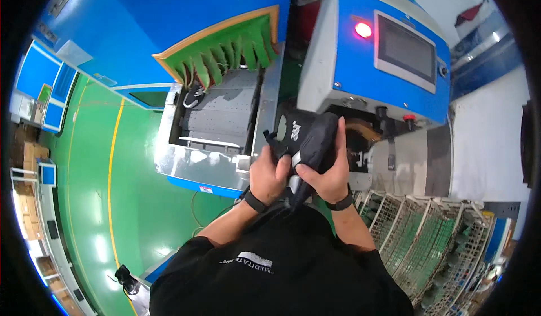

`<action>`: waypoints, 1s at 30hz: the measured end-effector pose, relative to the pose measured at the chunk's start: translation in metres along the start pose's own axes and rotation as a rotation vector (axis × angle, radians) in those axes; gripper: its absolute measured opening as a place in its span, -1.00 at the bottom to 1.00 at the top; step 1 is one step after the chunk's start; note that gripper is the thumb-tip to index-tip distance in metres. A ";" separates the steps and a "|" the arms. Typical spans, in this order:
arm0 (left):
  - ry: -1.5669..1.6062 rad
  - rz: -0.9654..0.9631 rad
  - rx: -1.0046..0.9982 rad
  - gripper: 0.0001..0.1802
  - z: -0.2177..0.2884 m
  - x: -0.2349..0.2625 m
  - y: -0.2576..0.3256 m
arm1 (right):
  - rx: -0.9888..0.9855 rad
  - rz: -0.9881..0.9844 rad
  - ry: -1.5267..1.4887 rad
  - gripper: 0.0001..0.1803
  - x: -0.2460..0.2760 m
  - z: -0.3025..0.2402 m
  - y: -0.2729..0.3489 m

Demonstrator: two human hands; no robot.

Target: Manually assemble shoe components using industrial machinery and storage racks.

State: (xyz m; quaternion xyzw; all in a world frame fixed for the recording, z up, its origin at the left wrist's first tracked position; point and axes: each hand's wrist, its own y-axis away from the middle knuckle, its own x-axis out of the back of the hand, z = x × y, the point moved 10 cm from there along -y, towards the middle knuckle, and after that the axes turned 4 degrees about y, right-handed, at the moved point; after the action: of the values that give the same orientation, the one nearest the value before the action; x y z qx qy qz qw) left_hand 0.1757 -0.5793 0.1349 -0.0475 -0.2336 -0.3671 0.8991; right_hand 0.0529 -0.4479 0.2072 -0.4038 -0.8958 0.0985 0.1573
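Both my hands grip a black fabric shoe upper point(313, 134) with white marks on its side, held up in front of my chest. My left hand point(267, 174) pinches its left lower edge, thumb on top, beside a dark strap or lace. Around the right side of the upper, my right hand point(329, 175) is closed, its thumb pressed near a small white patch. The undersides of both hands' fingers are partly hidden by the upper. Left of my hands, a black shoe point(194, 95) with white markings lies on the grey conveyor point(220, 113), by the green curtain strips.
Green curtain strips point(225, 62) hang over the opening of a large blue machine point(197, 6). To the right stands a blue control box point(360, 51) with a screen and a lit red lamp point(363, 30). White wire racks point(411, 231) stand at lower right, beside the machine.
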 end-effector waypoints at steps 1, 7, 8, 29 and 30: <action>-0.120 0.028 -0.178 -0.54 0.016 -0.012 0.010 | -0.017 0.027 0.014 0.23 0.022 0.004 0.007; -0.311 -0.418 -0.429 -0.54 0.051 -0.117 0.073 | -0.578 -0.057 -0.113 -0.05 0.111 0.136 0.118; -0.294 -0.451 -0.432 -0.54 0.051 -0.130 0.076 | -0.602 -0.032 -0.100 -0.05 0.122 0.146 0.141; 0.619 -0.488 0.327 -0.56 -0.037 -0.183 0.064 | -0.639 0.448 -0.830 -0.36 0.185 0.144 0.155; 0.532 -0.485 0.307 -0.55 -0.046 -0.181 0.058 | -0.640 0.473 -0.668 -0.34 0.193 0.144 0.146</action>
State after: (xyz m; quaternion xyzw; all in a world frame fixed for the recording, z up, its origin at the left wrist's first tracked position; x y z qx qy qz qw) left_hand 0.1203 -0.4331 0.0166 0.2408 -0.0491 -0.5293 0.8121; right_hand -0.0191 -0.2138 0.0678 -0.5697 -0.7668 -0.0238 -0.2949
